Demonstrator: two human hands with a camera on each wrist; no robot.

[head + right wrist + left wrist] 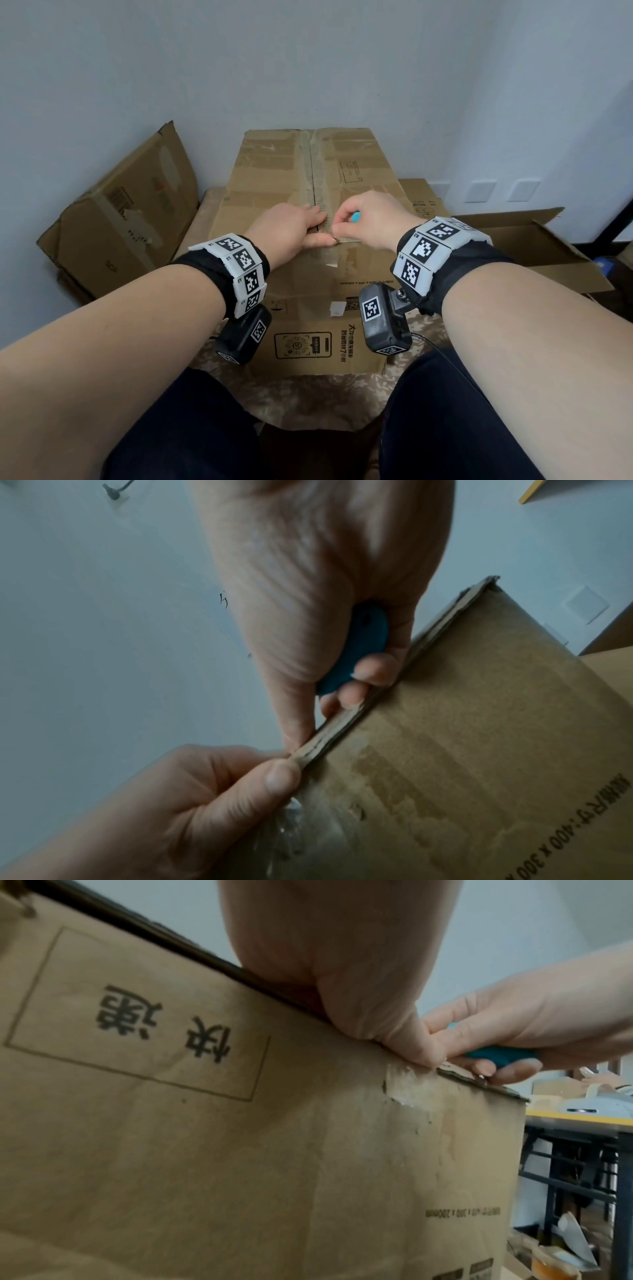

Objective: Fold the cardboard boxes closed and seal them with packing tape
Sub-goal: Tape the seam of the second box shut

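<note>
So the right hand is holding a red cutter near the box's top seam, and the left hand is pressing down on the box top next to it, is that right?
Not quite: the cutter is blue-teal, not red, as the right wrist view shows plainly. The rest holds: the right hand grips it near the top seam of the box, and the left hand presses on the box top beside it.

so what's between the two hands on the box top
In the head view, the centre seam under old tape separates the left hand and right hand; their fingertips nearly meet.
</note>
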